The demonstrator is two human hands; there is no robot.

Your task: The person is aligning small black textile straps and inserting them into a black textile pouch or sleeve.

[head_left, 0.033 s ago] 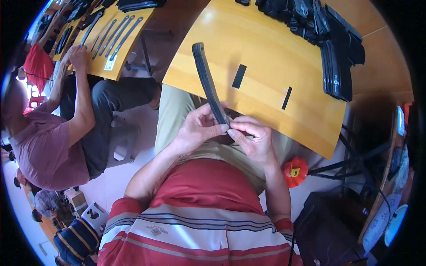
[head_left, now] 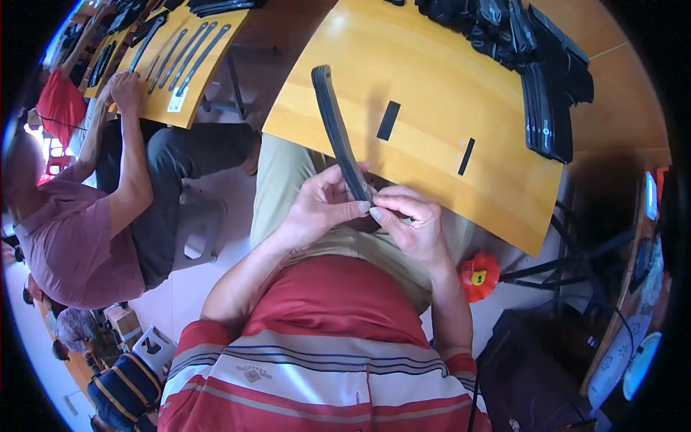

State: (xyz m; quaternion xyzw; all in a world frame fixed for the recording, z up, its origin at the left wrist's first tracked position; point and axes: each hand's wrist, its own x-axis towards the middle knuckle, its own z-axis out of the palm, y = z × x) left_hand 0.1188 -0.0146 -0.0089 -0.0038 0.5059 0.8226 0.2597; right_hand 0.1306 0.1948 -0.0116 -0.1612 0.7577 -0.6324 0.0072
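A long, dark, gently curved strap (head_left: 333, 122) rises from my hands over the near edge of the yellow table (head_left: 439, 65), its far end tilted up and to the left. My left hand (head_left: 322, 205) is closed round the strap's near end, thumb on top. Close against it, my right hand (head_left: 412, 222) pinches the same end between thumb and fingers. The tip under my fingers is mostly hidden. Beyond my hands, two short black strips (head_left: 389, 121) lie apart on the tabletop.
A stack of flat black pieces (head_left: 548, 119) hangs by the table's right edge, below a heap of black items (head_left: 497, 29). An orange-red object (head_left: 479, 278) sits at lower right. To the left, a co-worker (head_left: 79, 237) works at another table (head_left: 155, 104) holding several black straps.
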